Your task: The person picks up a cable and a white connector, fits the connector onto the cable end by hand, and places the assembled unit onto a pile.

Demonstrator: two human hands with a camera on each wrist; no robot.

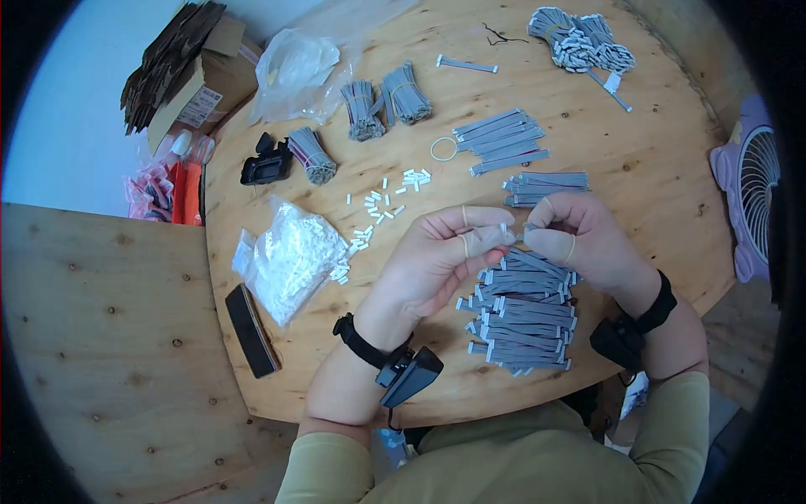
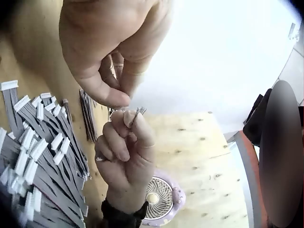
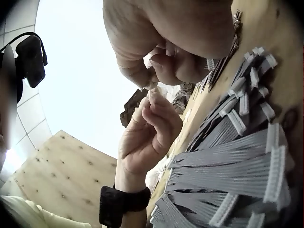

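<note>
In the head view, my left hand (image 1: 432, 256) and right hand (image 1: 588, 244) meet fingertip to fingertip above the table, with pale finger covers on thumbs and forefingers. My left thumb and forefinger pinch a small white connector (image 1: 504, 228). My right fingers pinch a grey ribbon cable, mostly hidden by the hand; its bare wire ends (image 2: 141, 111) stick up past the fingertips in the left wrist view. Just below the hands lies a thick pile of grey ribbon cables (image 1: 525, 315) with white connectors on their ends. A smaller stack of cables (image 1: 550, 186) lies beyond the right hand.
Loose white connectors (image 1: 369, 214) lie scattered left of the hands, beside a clear bag (image 1: 294, 260) full of them. A phone (image 1: 252, 330), tied cable bundles (image 1: 407, 94), a black case (image 1: 266, 161) and a cardboard box (image 1: 206, 88) stand around. A purple fan (image 1: 750, 189) is at right.
</note>
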